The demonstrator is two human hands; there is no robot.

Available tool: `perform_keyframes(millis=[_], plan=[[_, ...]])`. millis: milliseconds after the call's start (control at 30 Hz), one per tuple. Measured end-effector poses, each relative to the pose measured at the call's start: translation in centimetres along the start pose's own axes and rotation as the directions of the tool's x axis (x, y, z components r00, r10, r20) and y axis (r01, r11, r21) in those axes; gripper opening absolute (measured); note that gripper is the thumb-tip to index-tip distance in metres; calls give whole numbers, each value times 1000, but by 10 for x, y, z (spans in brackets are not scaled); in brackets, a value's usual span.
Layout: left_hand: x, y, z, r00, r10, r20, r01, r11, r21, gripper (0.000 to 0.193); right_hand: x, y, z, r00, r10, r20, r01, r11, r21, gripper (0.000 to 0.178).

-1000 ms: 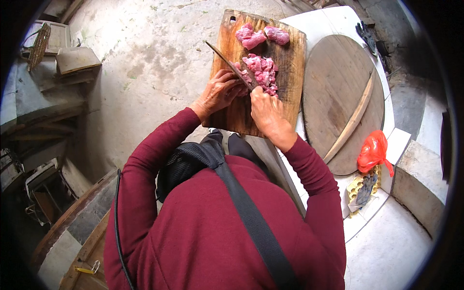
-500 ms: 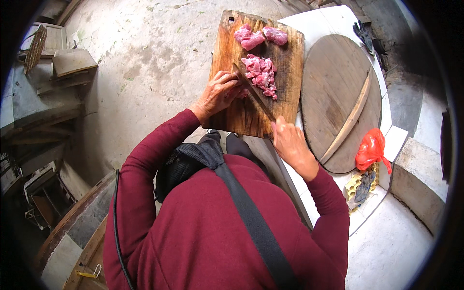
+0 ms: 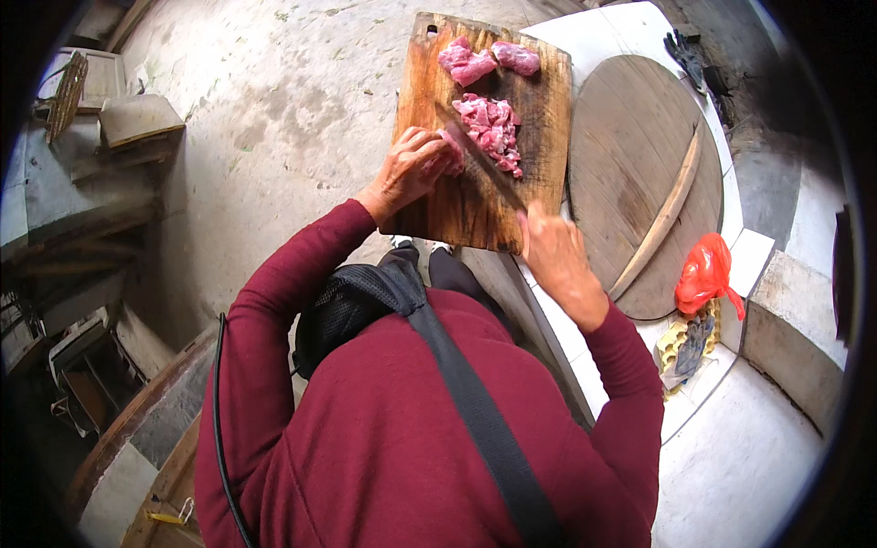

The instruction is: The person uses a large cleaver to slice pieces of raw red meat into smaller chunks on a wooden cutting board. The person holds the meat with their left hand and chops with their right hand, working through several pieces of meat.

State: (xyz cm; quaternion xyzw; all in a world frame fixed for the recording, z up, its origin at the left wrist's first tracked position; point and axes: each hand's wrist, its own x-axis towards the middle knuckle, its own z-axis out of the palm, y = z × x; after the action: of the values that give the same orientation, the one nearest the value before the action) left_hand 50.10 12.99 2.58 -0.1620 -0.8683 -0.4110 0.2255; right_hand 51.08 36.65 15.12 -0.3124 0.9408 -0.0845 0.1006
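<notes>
A wooden cutting board (image 3: 425, 91) lies at the top centre. On its left edge my left hand (image 3: 406, 172) is closed on a piece of raw meat (image 3: 448, 157), which shows past the fingertips. My right hand (image 3: 555, 251) grips the handle end of a knife (image 3: 484, 163); its dark blade slants up to the left, right beside that piece. Right of the blade is a pile of cut meat (image 3: 491, 128). Two larger chunks, a left one (image 3: 466, 64) and a right one (image 3: 517, 58), lie at the board's far end.
Right of the board, a round wooden lid (image 3: 621, 137) with a long curved handle (image 3: 662, 219) rests on the white tiled counter (image 3: 575, 370). A red plastic bag (image 3: 705, 272) sits above a yellow egg tray (image 3: 678, 345). Dark gloves (image 3: 687, 62) lie at the far right corner.
The knife blade has drawn clear of the held meat, and more of that piece shows now. My right hand has shifted slightly right. The board sits a little higher in view.
</notes>
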Motion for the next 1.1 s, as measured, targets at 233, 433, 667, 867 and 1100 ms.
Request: perform_keyframes(millis=[233, 433, 667, 867, 1100], plan=[[-3, -4, -3, 1000, 11, 15, -11, 1000, 22, 16, 7, 0, 25, 983, -141, -119, 154, 982, 108, 17], [-4, 1, -3, 999, -2, 40, 1, 999, 38, 17, 72, -32, 49, 963, -171, -209, 174, 985, -3, 10], [-8, -5, -2, 999, 15, 40, -16, 1000, 20, 17, 14, 13, 25, 999, -25, 47, 24, 1000, 17, 14], [-7, -7, 0, 999, 26, 41, -27, 999, 21, 16, -10, 5, 2, 999, 32, 37, -36, 994, 99, 19], [-4, 0, -6, 997, 41, 59, -42, 999, 16, 16, 19, -1, 31, 952, -194, -238, 247, 944, 219, 18]])
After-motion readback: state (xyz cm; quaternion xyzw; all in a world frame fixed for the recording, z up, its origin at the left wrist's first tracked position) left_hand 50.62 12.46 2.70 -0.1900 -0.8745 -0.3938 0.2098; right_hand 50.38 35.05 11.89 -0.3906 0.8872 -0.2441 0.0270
